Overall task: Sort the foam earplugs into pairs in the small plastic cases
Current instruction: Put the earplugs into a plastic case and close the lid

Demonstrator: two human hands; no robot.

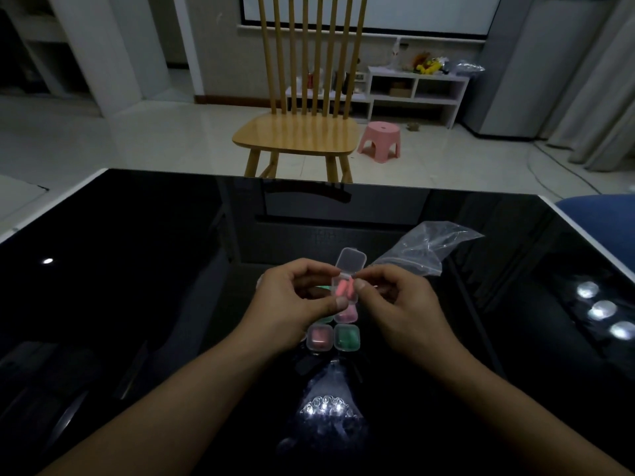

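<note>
Glass tabletop (137, 269), black and super glossy, filled the whole lower half of the frame, with a thin white edge and ceiling lights mirrored in it at the right and bottom centre. Behind it, top centre, stood a wooden chair (298, 132) with a tall slatted back and a smooth rounded seat, and just right of that a little pink plastic stool (380, 139) on the pale shiny floor. A low white shelf unit (417, 94) sat against the wall further back, its clutter too blurry to make out.

On the table, right of centre, lay a crinkly clear plastic bag (426, 247), flattened and creased, its near end tucked behind the right hand.

Both forearms came up from the bottom corners and met mid-frame. The left hand (292, 304) had its fingers curled, thumb and fingertips gripping the open case (345, 286), a small clear squarish plastic box with rounded corners, its lid flipped up and away. The right hand (398, 304) was curled too, thumb and forefinger pinching at the case's right edge; couldn't tell if it was touching the earplugs. Inside were two pink earplugs (343, 288), stubby foam cylinders lying side by side.

Below the hands, partly hidden by them, sat four closed cases on the glass: a pink-filled one (319, 336) and a green-filled one (347, 336) touching in front, another pink one (347, 314) and a sliver of green one (324, 319) behind.
</note>
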